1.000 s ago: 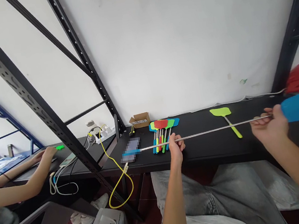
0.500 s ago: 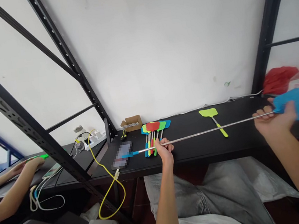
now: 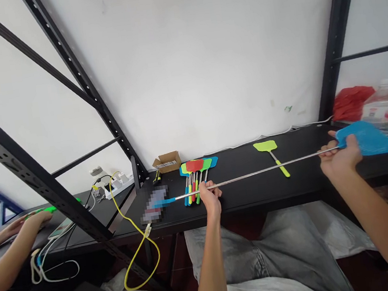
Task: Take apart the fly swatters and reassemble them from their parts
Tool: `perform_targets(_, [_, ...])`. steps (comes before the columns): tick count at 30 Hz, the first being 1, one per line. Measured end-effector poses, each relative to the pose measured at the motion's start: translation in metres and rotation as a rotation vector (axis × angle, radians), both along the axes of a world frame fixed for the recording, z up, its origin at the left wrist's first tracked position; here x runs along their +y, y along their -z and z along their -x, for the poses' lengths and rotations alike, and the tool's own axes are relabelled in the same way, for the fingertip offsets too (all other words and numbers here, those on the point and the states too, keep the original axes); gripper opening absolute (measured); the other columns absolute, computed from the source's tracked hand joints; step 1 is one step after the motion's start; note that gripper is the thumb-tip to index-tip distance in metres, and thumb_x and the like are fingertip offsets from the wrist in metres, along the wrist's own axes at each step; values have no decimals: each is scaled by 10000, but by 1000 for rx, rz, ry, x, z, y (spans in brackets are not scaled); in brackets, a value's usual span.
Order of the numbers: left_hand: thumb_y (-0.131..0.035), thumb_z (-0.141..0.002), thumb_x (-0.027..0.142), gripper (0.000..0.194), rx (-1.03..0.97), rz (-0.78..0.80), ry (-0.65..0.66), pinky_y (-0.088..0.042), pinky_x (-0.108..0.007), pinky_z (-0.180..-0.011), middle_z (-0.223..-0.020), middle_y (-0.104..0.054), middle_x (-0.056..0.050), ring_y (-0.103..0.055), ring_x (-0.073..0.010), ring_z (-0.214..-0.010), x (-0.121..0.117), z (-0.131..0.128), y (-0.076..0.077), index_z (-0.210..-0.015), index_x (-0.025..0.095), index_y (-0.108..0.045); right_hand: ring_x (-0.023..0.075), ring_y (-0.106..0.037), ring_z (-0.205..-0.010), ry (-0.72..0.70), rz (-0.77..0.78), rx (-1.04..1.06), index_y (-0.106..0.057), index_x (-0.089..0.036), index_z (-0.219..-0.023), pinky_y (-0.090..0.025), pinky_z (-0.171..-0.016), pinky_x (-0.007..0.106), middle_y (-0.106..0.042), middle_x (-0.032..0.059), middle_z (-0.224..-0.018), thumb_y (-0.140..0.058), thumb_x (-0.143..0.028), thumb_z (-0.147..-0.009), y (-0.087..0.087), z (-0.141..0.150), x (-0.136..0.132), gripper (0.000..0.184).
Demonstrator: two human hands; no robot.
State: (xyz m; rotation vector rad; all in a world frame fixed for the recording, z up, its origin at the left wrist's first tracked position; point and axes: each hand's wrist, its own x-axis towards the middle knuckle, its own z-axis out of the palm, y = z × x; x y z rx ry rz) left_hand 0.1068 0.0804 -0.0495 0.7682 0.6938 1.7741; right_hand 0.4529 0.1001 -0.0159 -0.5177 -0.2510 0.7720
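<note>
A blue fly swatter [image 3: 369, 137] with a long, extended metal rod spans the space between my hands, above the black table. My left hand [image 3: 210, 198] is closed around the rod near its blue handle end, which passes over a blurred-out phone-like object [image 3: 154, 206]. At the other end, my right hand [image 3: 342, 156] grips where the rod meets the blue paddle. Several fly swatters in red, green, yellow and blue lie in a fanned bunch [image 3: 195, 165] just behind my left hand. A single yellow-green fly swatter [image 3: 266, 146] lies apart, beyond the rod.
An open cardboard box [image 3: 167, 162] stands against the wall. A yellow cable [image 3: 118, 209] hangs over the table edge near a power strip [image 3: 122, 185]. At left, another person's hands [image 3: 33, 220] hold something green. A red bag [image 3: 352, 103] and plastic jar [image 3: 387, 99] sit at right.
The whole view has shifted slightly. My right hand and the blue paddle sit a little further left, the paddle turned somewhat. Both hands keep their hold on the swatter.
</note>
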Motion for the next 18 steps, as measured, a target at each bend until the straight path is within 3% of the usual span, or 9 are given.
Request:
perform_targets(11, [-413,-856,353,404,-4,24,-11,-229,-228,-389,-474,-153,85,-171,-62,-338,-1,-1,-2,-534,235,-199,90,-232,-393,42,-4,-152,-645,-151,-832,-266,-399,212,-272,-71,-426,-298,-269,-960,1,20,4,388])
perform_targets(18, [-408,-874,383,415,82,28,14,-233,-220,-394,-470,-149,87,-167,-64,-354,0,-2,1,-535,235,-221,84,-239,-400,-30,-2,-168,-642,-177,-833,-270,-368,213,-287,-69,-459,-390,-335,-961,1,56,4,323])
